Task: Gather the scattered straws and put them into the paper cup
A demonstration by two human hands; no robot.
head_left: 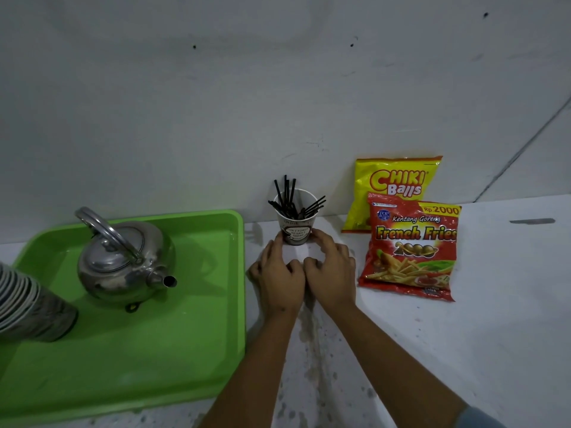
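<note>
A printed paper cup (296, 230) stands upright on the white counter close to the wall. Several black straws (289, 196) stick out of its top, some upright, some leaning left and right. My left hand (279, 273) rests on the counter just in front of the cup, its fingertips touching the cup's lower left side. My right hand (332, 267) lies beside it, fingertips at the cup's lower right side. Both hands have loosely curled fingers and hold nothing. No loose straws show on the counter.
A green tray (191, 350) to the left carries a metal kettle (123, 261) and a stack of cups (27, 304). Two snack bags, yellow (392, 183) and red (411, 251), lean by the wall on the right. The wall stands right behind the cup.
</note>
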